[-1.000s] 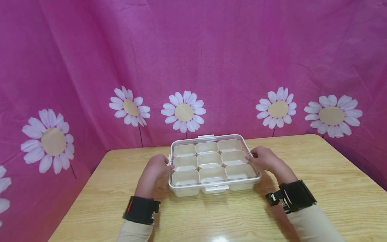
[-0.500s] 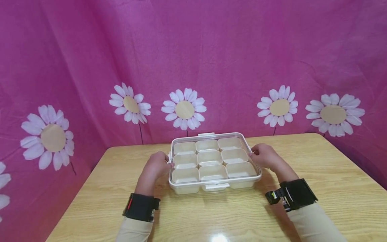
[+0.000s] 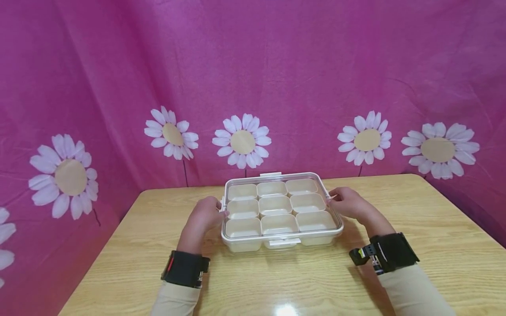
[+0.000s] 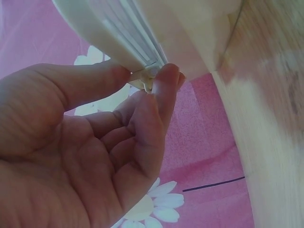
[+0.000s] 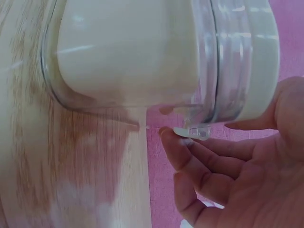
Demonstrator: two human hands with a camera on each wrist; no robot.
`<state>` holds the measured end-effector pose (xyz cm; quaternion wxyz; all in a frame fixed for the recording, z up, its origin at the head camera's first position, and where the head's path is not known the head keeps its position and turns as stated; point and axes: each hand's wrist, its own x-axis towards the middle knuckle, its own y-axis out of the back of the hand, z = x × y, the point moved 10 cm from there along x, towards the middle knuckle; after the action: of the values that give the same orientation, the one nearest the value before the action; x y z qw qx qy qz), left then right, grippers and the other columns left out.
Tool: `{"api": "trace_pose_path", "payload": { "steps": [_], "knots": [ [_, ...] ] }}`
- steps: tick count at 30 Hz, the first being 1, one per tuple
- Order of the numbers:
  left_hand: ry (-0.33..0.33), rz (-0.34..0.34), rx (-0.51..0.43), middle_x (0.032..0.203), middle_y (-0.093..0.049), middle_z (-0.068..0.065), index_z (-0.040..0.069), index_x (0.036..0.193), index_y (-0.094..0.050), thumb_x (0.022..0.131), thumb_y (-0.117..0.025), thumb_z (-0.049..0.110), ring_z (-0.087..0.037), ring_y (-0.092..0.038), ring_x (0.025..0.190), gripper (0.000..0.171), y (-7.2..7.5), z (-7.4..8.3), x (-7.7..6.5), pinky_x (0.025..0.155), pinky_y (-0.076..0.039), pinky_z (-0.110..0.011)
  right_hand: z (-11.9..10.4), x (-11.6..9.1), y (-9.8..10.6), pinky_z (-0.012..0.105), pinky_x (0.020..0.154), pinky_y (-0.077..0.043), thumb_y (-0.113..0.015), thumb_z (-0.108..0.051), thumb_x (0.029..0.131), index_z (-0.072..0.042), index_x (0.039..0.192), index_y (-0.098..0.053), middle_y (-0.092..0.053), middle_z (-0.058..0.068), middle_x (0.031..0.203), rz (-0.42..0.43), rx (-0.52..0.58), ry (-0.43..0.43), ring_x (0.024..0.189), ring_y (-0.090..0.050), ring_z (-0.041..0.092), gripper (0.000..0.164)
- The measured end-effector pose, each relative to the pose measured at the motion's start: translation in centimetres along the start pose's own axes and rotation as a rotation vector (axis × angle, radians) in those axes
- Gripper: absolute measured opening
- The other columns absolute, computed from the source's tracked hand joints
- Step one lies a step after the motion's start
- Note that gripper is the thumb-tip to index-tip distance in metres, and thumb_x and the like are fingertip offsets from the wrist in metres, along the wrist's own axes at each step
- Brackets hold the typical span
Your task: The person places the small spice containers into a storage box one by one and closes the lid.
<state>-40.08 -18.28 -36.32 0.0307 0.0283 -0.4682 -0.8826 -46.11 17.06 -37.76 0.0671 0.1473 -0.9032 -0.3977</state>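
A clear storage box with a white-rimmed lid [image 3: 245,240] sits on the table, with several cream cups [image 3: 275,205] in rows showing through the lid. My left hand [image 3: 205,214] is at its left side; in the left wrist view, thumb and forefinger pinch the small side clip [image 4: 148,81] below the rim. On the opposite side, my right hand [image 3: 348,205] has its fingertips under the other side clip [image 5: 192,133], which sticks outward, while the thumb lies against the lid rim [image 5: 261,61].
Two more white clips show, a front clip [image 3: 284,242] and a back clip [image 3: 270,174], both at the lid's edge. The wooden table [image 3: 253,281] ends just behind the box, where a pink curtain [image 3: 292,87] with daisies hangs.
The right side clip has swung outward under my right fingers. My left hand keeps its place at the left clip. The box stays put, while the head view shifts slightly.
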Motion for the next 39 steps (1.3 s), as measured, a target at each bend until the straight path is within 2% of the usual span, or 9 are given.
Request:
{"api": "trace_pose_path", "payload": {
  "steps": [9,12,18,21,26,29,33,35,39],
  "knots": [
    [-0.039,-0.070,-0.108,0.085,-0.072,-0.013,-0.008,0.105,-0.067,0.097,-0.063,0.009,-0.023,-0.068,0.083,0.019,-0.1,-0.9,0.2,0.078,-0.053,-0.038,-0.3,-0.2,-0.3,0.054,0.092,-0.052,-0.053,-0.013,0.100,0.023,0.129,-0.047,-0.062,0.034,0.110,-0.036,-0.012,-0.007,0.104,-0.061,0.041,0.046],
    [-0.034,-0.075,-0.093,0.083,-0.073,-0.013,-0.009,0.106,-0.068,0.095,-0.060,0.004,-0.021,-0.068,0.081,0.018,0.1,-1.3,0.3,0.077,-0.051,-0.035,-0.4,-0.3,-0.2,0.055,0.092,-0.051,-0.053,-0.012,0.101,0.024,0.129,-0.047,-0.062,0.034,0.111,-0.039,-0.012,-0.002,0.104,-0.060,0.042,0.046],
    [-0.003,0.002,-0.004,0.095,-0.072,-0.017,-0.008,0.109,-0.070,0.084,-0.070,0.002,-0.027,-0.065,0.087,0.028,1.0,-2.3,0.4,0.081,-0.053,-0.039,-0.5,-0.4,-0.2,0.057,0.093,-0.050,-0.052,-0.012,0.102,0.024,0.129,-0.046,-0.061,0.035,0.111,-0.039,-0.014,0.007,0.106,-0.059,0.043,0.046],
    [-0.018,0.055,0.014,0.098,-0.072,-0.018,-0.007,0.105,-0.072,0.081,-0.069,0.001,-0.029,-0.066,0.091,0.026,1.3,-2.1,0.5,0.085,-0.054,-0.042,-0.5,-0.4,-0.3,0.057,0.094,-0.050,-0.052,-0.013,0.102,0.024,0.130,-0.046,-0.061,0.035,0.113,-0.042,-0.017,0.004,0.107,-0.059,0.044,0.047],
    [-0.049,0.169,-0.009,0.094,-0.073,-0.016,-0.005,0.096,-0.076,0.086,-0.062,0.004,-0.030,-0.066,0.090,0.019,1.8,-1.0,0.4,0.085,-0.055,-0.044,-0.5,-0.3,-0.3,0.056,0.093,-0.051,-0.052,-0.013,0.102,0.024,0.131,-0.045,-0.061,0.035,0.112,-0.041,-0.016,0.002,0.106,-0.059,0.043,0.048],
    [-0.034,0.165,-0.049,0.081,-0.067,-0.012,-0.005,0.088,-0.074,0.091,-0.068,0.013,-0.026,-0.061,0.079,0.019,1.2,-0.3,0.3,0.074,-0.053,-0.038,-0.4,-0.3,-0.3,0.054,0.091,-0.051,-0.052,-0.013,0.101,0.024,0.131,-0.045,-0.061,0.035,0.111,-0.037,-0.015,-0.003,0.105,-0.059,0.043,0.048],
    [-0.001,0.150,-0.090,0.068,-0.055,-0.007,-0.004,0.080,-0.069,0.091,-0.076,0.019,-0.021,-0.051,0.069,0.026,0.4,0.2,0.0,0.060,-0.043,-0.031,-0.2,-0.3,-0.4,0.054,0.091,-0.051,-0.052,-0.013,0.101,0.023,0.131,-0.046,-0.061,0.034,0.111,-0.039,-0.018,-0.019,0.105,-0.059,0.042,0.047],
    [0.004,0.161,-0.105,0.069,-0.053,-0.007,-0.005,0.081,-0.068,0.090,-0.077,0.018,-0.021,-0.050,0.069,0.026,0.3,0.2,-0.1,0.059,-0.041,-0.030,-0.2,-0.3,-0.4,0.054,0.091,-0.051,-0.052,-0.013,0.101,0.023,0.131,-0.046,-0.061,0.034,0.111,-0.040,-0.024,-0.020,0.104,-0.059,0.042,0.047],
    [-0.001,0.177,-0.117,0.074,-0.060,-0.009,-0.006,0.084,-0.069,0.089,-0.078,0.018,-0.022,-0.053,0.072,0.026,0.2,-0.1,0.0,0.064,-0.046,-0.033,-0.3,-0.2,-0.3,0.055,0.091,-0.052,-0.052,-0.012,0.101,0.023,0.130,-0.046,-0.061,0.034,0.111,-0.036,-0.034,-0.009,0.104,-0.059,0.043,0.046]
  ]
}}
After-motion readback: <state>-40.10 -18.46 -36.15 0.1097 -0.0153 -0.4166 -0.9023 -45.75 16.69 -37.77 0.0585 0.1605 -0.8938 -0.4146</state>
